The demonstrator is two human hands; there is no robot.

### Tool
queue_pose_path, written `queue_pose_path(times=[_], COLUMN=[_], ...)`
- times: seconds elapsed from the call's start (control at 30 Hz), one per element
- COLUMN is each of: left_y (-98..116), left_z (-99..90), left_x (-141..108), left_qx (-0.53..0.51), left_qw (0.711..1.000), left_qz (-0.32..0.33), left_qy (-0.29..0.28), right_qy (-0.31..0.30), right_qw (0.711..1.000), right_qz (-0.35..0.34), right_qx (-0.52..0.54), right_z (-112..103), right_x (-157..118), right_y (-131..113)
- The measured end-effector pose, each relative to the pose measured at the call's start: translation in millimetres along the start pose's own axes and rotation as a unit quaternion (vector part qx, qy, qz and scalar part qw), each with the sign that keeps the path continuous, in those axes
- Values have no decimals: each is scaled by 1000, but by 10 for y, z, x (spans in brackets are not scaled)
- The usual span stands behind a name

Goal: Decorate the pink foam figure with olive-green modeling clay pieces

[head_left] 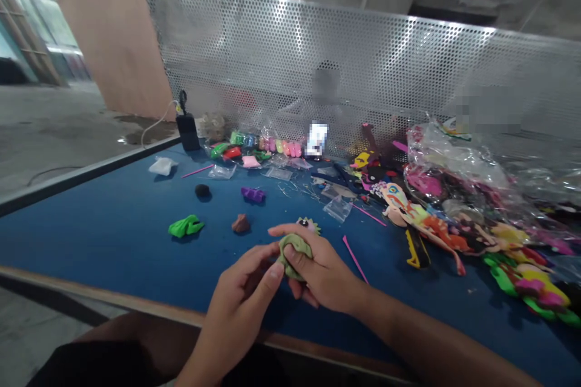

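Observation:
Between my two hands, just above the table's near edge, is a lump of olive-green modelling clay point(296, 256). My right hand point(320, 263) wraps round the clay, its thumb pressed into the top. On the other side, my left hand point(249, 284) grips the lump's left edge with thumb and fingers. Right behind them a small spiky yellow-green piece with an eye point(309, 225) is partly hidden by my right hand. Beyond my left hand lie a brown clay lump point(241, 224), a bright green one point(186, 227), a purple one point(253, 195) and a black one point(202, 191).
Pink sticks point(355, 259) lie on the blue table point(131, 217), near a yellow-and-black utility knife point(416, 248). Colourful clay figures point(431, 224) and plastic bags point(472, 157) heap up at the right. A perforated metal panel point(254, 42) closes the back, with a lit phone point(316, 139) before it.

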State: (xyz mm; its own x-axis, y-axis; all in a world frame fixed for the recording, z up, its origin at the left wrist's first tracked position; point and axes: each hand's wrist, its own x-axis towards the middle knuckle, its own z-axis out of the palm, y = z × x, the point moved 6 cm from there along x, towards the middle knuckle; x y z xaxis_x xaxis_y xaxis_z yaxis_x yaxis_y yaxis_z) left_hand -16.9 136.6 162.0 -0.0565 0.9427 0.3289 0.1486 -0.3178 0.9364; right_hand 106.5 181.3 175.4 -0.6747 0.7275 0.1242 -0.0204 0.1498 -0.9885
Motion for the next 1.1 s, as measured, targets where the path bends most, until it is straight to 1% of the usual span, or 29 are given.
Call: queue_pose_path(times=[0.07,0.13,0.23,0.33,0.4,0.47,0.53,0.6,0.7,0.77,0.83,0.9,1.0,1.07,1.1], left_y=[48,60,-9,-119,-181,-239,-284,-302,-287,-262,-222,-172,-115,-92,-80], left_z=[7,-1,-9,-25,-63,-116,-164,-190,-187,-191,-205,-201,-152,-133,-134], left_x=[1,1,15,23,13,-14,-47,-70,-78,-80,-80,-64,-30,-19,-19], left_qx=[3,5,-15,-57,-83,-101,-120,-148,-176,-144,-88,-47,-39,-32,-25], left_qw=[1000,1000,1000,996,992,986,977,965,956,962,972,983,994,996,996], left_qz=[18,20,-22,-72,-85,-90,-91,-85,-77,-76,-65,-37,-5,-3,-4], left_qy=[-4,4,5,13,46,97,153,198,221,221,210,174,99,78,82], right_qy=[-10,-6,1,28,58,84,96,86,43,26,35,65,95,96,88], right_qw=[1000,1000,1000,999,998,996,994,990,979,969,965,966,967,966,965], right_qz=[13,12,4,-6,-4,-7,-23,-38,-29,-11,0,1,1,5,9], right_qx=[23,20,5,-17,-20,0,42,102,199,244,259,252,236,240,246], right_z=[24,31,37,12,-29,-76,-107,-103,-35,6,5,-34,-84,-90,-82], right_x=[1,-1,-5,-3,7,24,41,54,57,54,58,69,80,78,75], right_y=[18,12,-11,-16,7,32,41,43,58,80,103,125,143,148,151])
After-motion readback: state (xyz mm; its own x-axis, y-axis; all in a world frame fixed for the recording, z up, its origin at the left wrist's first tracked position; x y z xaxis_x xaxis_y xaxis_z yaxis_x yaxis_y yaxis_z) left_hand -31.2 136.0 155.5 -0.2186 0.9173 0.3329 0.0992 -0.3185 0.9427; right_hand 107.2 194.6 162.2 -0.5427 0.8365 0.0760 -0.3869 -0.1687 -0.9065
